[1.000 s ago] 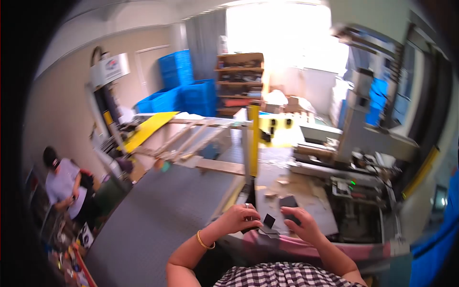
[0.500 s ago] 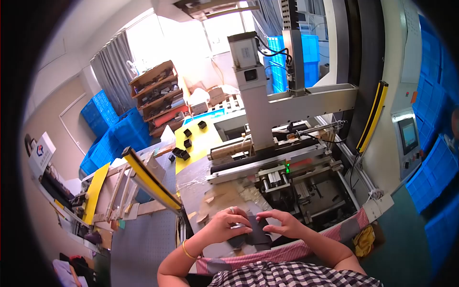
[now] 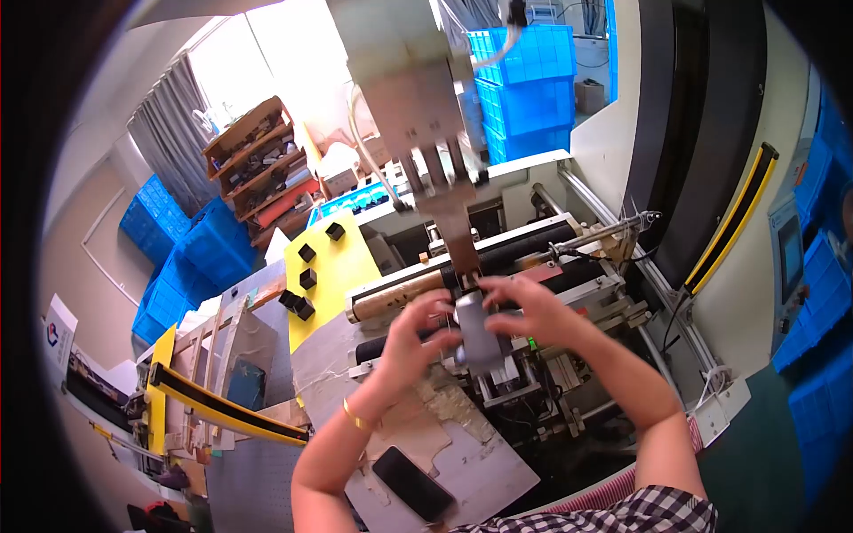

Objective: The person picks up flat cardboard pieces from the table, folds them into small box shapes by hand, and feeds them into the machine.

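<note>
A smooth grey piece with a pale spot at its top [image 3: 482, 336] sits low in the machine, between my two hands. My left hand [image 3: 416, 336] is at its left side, with thumb and fingers spread apart. On the right, my right hand [image 3: 537, 311] has its fingers bent but apart, close to the piece's upper right edge. Motion blur leaves it unclear whether the fingertips touch it. Right above hangs the machine's metal press head [image 3: 453, 226], its lower end reaching down near my fingers. A black phone-like slab [image 3: 413, 482] lies on the worktable nearer to me.
Several black boxes [image 3: 307, 279] stand on a yellow sheet [image 3: 342, 258] at the left. Dark rollers [image 3: 524, 250] cross the machine behind my hands. Yellow-black guard bars [image 3: 231, 407] flank both sides. Blue crates [image 3: 524, 89] are stacked behind, with a control panel [image 3: 789, 253] at right.
Both hands have moved forward from the table's front edge, where they handled dark flat pieces, to the grey piece in the machine. The black slab is now uncovered. The view has shifted closer.
</note>
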A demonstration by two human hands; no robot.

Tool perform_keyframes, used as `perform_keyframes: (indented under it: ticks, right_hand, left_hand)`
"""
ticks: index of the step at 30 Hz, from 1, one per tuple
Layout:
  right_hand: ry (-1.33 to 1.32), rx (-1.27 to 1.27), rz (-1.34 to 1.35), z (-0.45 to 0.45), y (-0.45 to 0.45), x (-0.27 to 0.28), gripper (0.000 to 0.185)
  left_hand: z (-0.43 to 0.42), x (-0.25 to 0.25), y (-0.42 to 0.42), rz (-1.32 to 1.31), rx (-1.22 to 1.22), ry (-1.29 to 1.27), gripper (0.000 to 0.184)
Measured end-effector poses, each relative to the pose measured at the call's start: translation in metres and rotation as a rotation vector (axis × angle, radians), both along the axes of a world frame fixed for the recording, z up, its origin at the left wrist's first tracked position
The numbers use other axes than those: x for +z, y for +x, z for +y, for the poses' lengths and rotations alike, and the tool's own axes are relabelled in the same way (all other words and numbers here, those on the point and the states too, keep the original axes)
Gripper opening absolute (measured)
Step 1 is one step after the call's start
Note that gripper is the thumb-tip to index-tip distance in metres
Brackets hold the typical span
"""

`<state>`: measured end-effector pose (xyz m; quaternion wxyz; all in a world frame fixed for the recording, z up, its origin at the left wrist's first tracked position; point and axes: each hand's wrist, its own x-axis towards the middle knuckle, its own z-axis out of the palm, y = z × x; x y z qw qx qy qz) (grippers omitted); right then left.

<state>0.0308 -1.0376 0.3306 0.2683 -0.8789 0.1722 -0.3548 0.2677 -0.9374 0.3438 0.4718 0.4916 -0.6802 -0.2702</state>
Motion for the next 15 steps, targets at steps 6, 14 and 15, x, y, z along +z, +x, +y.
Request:
perform_keyframes:
  ticks: [6,14,15]
  right_hand:
    - [0.507,0.132,-0.289,-0.117,0.043,0.022,0.062]
    - [0.355,-0.009,-0.929,-0.062,0.039,0.039,0.049]
    - [0.443,-0.138,-1.006,-0.011,0.035,0.028,0.038]
  left_hand:
    - [-0.119,0.032,0.037,-0.135,0.112,-0.117,0.071]
    - [-0.091,0.014,0.018,-0.211,0.211,-0.511,0.086]
    - [-0.057,0.005,0.009,-0.094,0.211,-0.464,0.079]
